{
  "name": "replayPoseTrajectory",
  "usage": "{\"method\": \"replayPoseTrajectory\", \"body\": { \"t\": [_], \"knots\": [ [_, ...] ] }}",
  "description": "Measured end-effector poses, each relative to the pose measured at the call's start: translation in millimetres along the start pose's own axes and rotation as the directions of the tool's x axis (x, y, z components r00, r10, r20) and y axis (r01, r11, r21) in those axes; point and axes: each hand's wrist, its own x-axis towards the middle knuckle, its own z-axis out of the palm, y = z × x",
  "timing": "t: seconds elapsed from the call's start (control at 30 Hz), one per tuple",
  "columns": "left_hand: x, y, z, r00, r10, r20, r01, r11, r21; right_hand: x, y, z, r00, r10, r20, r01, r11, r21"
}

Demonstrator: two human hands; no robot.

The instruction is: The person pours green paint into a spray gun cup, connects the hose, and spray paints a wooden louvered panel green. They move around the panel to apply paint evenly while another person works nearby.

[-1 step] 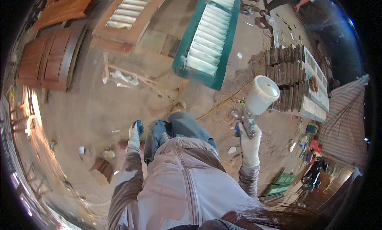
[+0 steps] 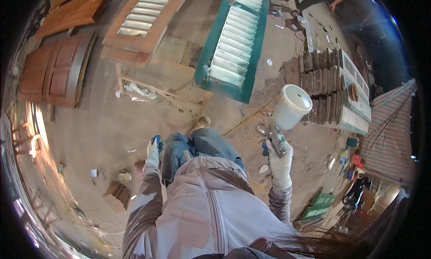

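In my right hand (image 2: 280, 165), gloved in white with blue finger areas, is a metal spray gun (image 2: 277, 143) with a large whitish paint cup (image 2: 293, 107) on top. My fingers wrap round its handle. My left hand (image 2: 153, 150), in a similar glove, hangs beside my left thigh with its fingers curled in; I see nothing held there. Ahead of me stands a green-framed louvred shutter (image 2: 231, 48) with pale slats. Farther left is a brown-framed louvred shutter (image 2: 139, 28), its slats pale too.
Brown wooden panels (image 2: 56, 73) stand at the far left. To the right are stacked shutters (image 2: 321, 88) and a striped sheet (image 2: 388, 133). A yellow hose (image 2: 247, 121) trails over the dusty floor. Another person's hand (image 2: 333, 6) shows at the upper right.
The spray gun and my right hand have shifted slightly left in view. My left hand has moved a little right. The grip on the gun is the same.
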Motion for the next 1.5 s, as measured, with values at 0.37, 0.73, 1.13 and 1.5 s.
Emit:
{"method": "replayPoseTrajectory", "body": {
  "t": [0.37, 0.73, 1.13, 1.5],
  "knots": [
    [113, 82, -154, 0.983, -0.181, -0.004, 0.176, 0.949, 0.261, -20, -64, 127, 0.998, 0.044, -0.049, -0.035, 0.985, 0.170],
    [187, 233, -156, 0.991, -0.075, -0.106, 0.113, 0.899, 0.422, -55, -34, 116, 0.732, 0.199, -0.652, -0.095, 0.977, 0.191],
    [180, 208, -42, 0.898, -0.334, 0.288, 0.184, 0.878, 0.442, -40, -89, 152, 0.936, 0.244, -0.252, -0.159, 0.936, 0.314],
    [213, 238, -119, 0.939, -0.310, 0.147, 0.216, 0.867, 0.448, -17, -62, 156, 0.827, 0.275, -0.491, -0.115, 0.936, 0.331]
  ]
}}
